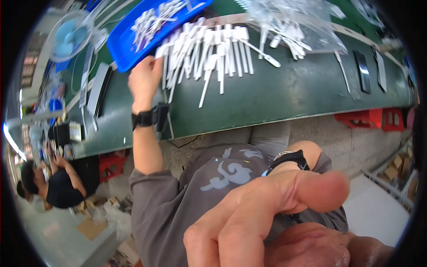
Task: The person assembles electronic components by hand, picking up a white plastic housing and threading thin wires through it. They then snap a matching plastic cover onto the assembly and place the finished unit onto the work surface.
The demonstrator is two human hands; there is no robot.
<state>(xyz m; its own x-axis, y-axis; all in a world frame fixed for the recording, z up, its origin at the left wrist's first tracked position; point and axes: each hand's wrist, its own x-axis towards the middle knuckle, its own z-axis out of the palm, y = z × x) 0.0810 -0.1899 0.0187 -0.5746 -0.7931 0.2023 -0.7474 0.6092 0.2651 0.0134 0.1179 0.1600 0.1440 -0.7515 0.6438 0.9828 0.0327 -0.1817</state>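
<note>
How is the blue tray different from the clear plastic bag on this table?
The blue tray is opaque; the clear plastic bag is see-through. The tray has raised edges, while the bag is crumpled. The tray sits left of the bag. Both are on the green table.

A: Clothing, upper?
B: Grey-brown shirt, loose cut, short sleeves. Print across the front: pale blue-grey, curling strokes.
A: Lower?
B: Trousers, lighter grey, only partly visible.
A: Wrists?
B: Left: black strap carrying a boxy black module. Right: black band, details unclear.
A: Hands?
B: Left hand, right hand: both bare.
</note>
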